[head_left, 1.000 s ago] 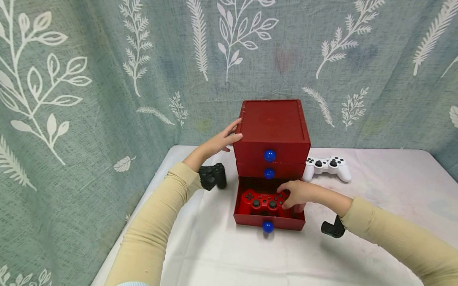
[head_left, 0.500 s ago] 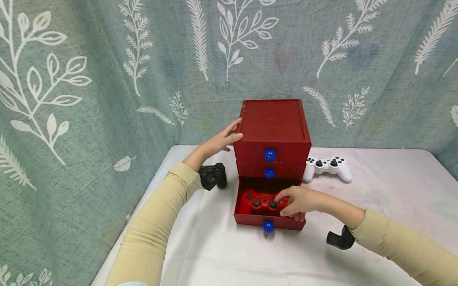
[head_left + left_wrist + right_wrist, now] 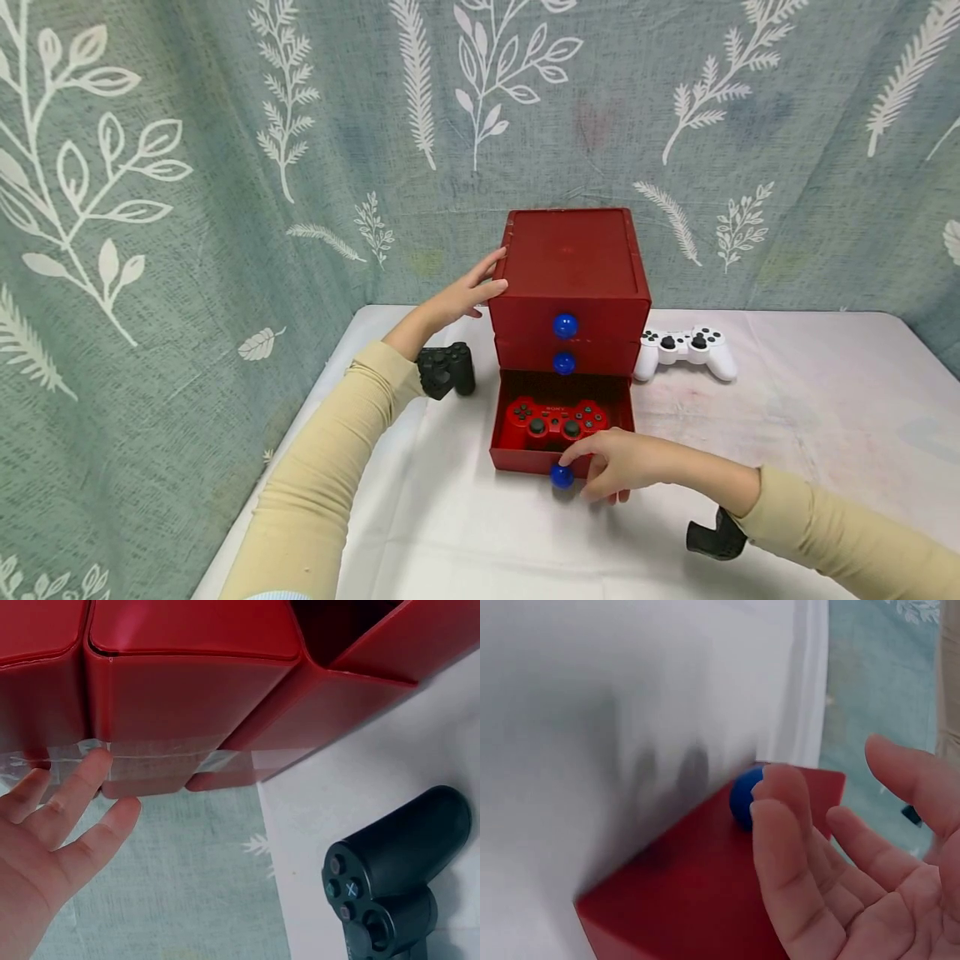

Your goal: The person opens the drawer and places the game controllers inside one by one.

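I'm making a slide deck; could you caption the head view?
Left hand at a red cabinet, right hand at the knob of its open bottom drawer, red controller inside.

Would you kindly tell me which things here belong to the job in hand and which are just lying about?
Seemingly in the job:
drawer unit, left hand at its side
bottom drawer, pulled open
its blue knob, right hand at it
red controller, in that drawer

Apparently just lying about:
black controller, left of the unit
white controller, right of the unit

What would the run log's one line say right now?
left hand: at cabinet side | right hand: at lowest blue knob | bottom drawer: open, red controller inside
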A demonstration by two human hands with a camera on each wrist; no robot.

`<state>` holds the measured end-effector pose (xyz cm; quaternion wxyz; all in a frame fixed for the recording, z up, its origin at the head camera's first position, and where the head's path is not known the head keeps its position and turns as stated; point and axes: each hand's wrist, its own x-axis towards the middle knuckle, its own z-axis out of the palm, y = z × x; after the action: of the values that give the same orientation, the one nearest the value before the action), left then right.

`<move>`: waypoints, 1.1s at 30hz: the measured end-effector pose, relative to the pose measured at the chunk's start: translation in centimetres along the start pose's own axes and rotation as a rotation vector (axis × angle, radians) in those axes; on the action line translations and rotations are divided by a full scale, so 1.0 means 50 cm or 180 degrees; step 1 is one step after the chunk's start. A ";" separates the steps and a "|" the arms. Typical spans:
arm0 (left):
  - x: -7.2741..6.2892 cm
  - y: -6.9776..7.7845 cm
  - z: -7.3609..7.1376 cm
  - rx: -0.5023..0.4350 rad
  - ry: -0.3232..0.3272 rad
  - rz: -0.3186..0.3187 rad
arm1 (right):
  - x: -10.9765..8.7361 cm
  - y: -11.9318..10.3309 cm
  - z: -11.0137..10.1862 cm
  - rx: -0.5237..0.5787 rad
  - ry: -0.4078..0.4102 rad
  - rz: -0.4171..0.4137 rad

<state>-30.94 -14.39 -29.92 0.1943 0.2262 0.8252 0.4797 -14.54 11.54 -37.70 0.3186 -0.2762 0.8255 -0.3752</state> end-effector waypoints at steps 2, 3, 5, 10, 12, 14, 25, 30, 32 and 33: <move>0.000 0.000 0.001 0.0006 -0.0005 0.0006 | 0.001 0.002 0.006 -0.0015 -0.0015 -0.0048; 0.000 -0.001 0.001 0.0006 -0.0008 0.0010 | 0.002 0.003 0.009 -0.0031 -0.0014 -0.0071; 0.000 -0.001 0.001 0.0002 -0.0007 0.0019 | 0.004 0.004 0.014 -0.0063 -0.0012 -0.0105; 0.002 -0.003 0.000 0.0021 -0.0001 0.0030 | 0.003 0.007 0.027 -0.0099 0.0028 -0.0078; 0.003 -0.004 0.000 0.0017 -0.0007 0.0028 | 0.002 0.011 0.033 -0.0117 0.0063 -0.0037; 0.005 -0.006 0.000 0.0007 -0.0023 0.0032 | 0.002 0.015 0.041 -0.0152 0.0103 -0.0007; 0.005 -0.003 0.001 0.0001 -0.0024 0.0036 | 0.017 0.045 0.072 -0.0208 0.0545 -0.0427; 0.003 -0.003 0.000 -0.0024 -0.0040 0.0039 | 0.027 0.054 0.086 -0.0203 0.0906 -0.0564; 0.002 -0.004 0.000 -0.0023 -0.0042 0.0036 | 0.030 0.056 0.093 -0.0197 0.1053 -0.0566; 0.002 -0.004 0.000 -0.0033 -0.0045 0.0033 | 0.032 0.057 0.096 -0.0199 0.1121 -0.0562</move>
<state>-31.08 -14.42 -30.09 0.1987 0.2329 0.8201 0.4834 -12.64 9.89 -42.94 0.1265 -0.2874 0.8523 -0.4184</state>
